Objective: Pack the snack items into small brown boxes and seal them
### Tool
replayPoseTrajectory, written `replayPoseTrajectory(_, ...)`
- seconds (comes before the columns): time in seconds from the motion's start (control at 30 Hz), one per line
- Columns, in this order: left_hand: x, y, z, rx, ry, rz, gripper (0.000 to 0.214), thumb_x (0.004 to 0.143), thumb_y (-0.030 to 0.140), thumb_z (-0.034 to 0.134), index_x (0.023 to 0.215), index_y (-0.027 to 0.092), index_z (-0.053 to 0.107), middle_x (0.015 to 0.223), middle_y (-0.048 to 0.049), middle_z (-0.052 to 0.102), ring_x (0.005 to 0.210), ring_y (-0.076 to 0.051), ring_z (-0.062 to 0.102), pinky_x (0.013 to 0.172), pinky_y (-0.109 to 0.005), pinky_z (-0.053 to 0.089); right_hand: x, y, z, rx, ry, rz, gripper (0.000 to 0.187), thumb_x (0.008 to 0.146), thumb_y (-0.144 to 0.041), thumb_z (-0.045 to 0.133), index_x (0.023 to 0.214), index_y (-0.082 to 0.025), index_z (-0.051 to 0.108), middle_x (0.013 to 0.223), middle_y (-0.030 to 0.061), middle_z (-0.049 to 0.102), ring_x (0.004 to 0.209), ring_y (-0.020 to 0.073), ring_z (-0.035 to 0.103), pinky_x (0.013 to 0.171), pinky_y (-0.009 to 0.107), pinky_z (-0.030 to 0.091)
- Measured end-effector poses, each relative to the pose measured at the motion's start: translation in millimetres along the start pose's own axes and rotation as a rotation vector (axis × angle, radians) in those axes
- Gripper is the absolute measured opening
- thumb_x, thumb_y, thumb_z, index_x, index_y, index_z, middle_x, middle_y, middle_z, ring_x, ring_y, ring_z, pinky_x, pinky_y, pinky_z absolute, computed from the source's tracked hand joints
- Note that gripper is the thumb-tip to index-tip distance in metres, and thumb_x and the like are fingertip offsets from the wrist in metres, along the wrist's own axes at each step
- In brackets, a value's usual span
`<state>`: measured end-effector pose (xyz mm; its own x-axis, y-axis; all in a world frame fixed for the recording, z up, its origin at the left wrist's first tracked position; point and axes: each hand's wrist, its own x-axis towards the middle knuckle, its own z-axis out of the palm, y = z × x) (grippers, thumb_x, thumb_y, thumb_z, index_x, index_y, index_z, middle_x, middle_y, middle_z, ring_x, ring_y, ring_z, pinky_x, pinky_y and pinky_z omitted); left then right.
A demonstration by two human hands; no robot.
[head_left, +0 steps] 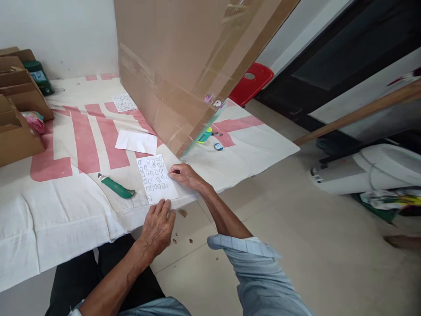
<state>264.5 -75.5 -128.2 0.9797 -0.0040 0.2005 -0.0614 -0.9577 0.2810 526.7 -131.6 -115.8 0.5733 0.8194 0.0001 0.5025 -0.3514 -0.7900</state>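
Observation:
A white sheet of paper [154, 179] with rows of small drawn box shapes lies near the table's front edge. My left hand [158, 226] rests with outstretched fingers at the sheet's lower edge. At its right edge, my right hand [184, 175] has thumb and fingers pinched together; what they hold, if anything, is hidden. Left of the sheet lies a green utility knife [117, 187] with its dark tip pointing to the upper left. Just beyond the sheet is a blank folded white paper [136, 142].
A large cardboard sheet [177, 66] stands tilted over the table [19, 210]. Cardboard boxes [23, 131] and a green container [38, 78] are at left. Another marked paper [124, 102] lies behind. Right are a tape roll [218, 146] and a red stool [251, 85].

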Motion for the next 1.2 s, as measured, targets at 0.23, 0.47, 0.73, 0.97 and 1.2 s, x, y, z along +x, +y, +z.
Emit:
replayPoseTrajectory(0.23, 0, -1, -3.3, -0.042, -0.018, 0.008, 0.048, 0.091, 0.014, 0.065, 0.139, 0.010, 0.064, 0.158, -0.0281, 0.057, 0.149, -0.045, 0.054, 0.112, -0.057, 0.050, 2, -3, -6, -0.024, -0.090, -0.012, 0.021, 0.076, -0.039, 0.066, 0.070, -0.019, 0.069, 0.068, -0.0002, 0.067, 0.066, 0.0169, 0.056, 0.065, 0.029, 0.039)
replayPoseTrajectory(0.47, 0, 0, -5.9, -0.060, -0.012, 0.002, 0.048, 0.090, 0.011, 0.065, 0.138, 0.011, 0.063, 0.156, -0.0276, 0.058, 0.148, -0.043, 0.055, 0.111, -0.055, 0.050, 5, -2, -3, -0.101, -0.109, 0.005, 0.014, 0.076, -0.033, 0.067, 0.070, -0.021, 0.069, 0.066, -0.0007, 0.067, 0.065, 0.0170, 0.056, 0.063, 0.029, 0.038)
replayPoseTrajectory(0.73, 1, 0, -3.2, -0.050, 0.006, -0.005, 0.048, 0.087, 0.009, 0.065, 0.136, 0.012, 0.063, 0.155, -0.0268, 0.059, 0.146, -0.042, 0.057, 0.109, -0.055, 0.051, -12, -10, 6, -0.338, 0.067, -0.043, 0.010, 0.082, -0.027, 0.069, 0.081, -0.025, 0.060, 0.079, 0.0005, 0.070, 0.072, 0.0187, 0.057, 0.070, 0.031, 0.039)
replayPoseTrajectory(0.97, -1, 1, -0.3, -0.063, 0.025, -0.023, 0.049, 0.090, 0.006, 0.059, 0.138, 0.013, 0.064, 0.155, -0.0258, 0.060, 0.147, -0.042, 0.056, 0.109, -0.056, 0.050, -25, -2, 20, -0.314, 0.155, -0.160, 0.012, 0.092, -0.027, 0.063, 0.081, -0.024, 0.067, 0.090, 0.0059, 0.073, 0.085, 0.0226, 0.064, 0.077, 0.034, 0.047)
replayPoseTrajectory(1.2, -1, 1, 3.6, -0.063, 0.019, -0.017, 0.050, 0.089, 0.008, 0.064, 0.139, 0.013, 0.064, 0.156, -0.0262, 0.059, 0.147, -0.042, 0.056, 0.110, -0.056, 0.050, -25, 2, 20, -0.333, 0.136, -0.209, 0.015, 0.096, -0.026, 0.061, 0.087, -0.024, 0.073, 0.097, 0.0083, 0.073, 0.092, 0.0243, 0.068, 0.082, 0.035, 0.049)
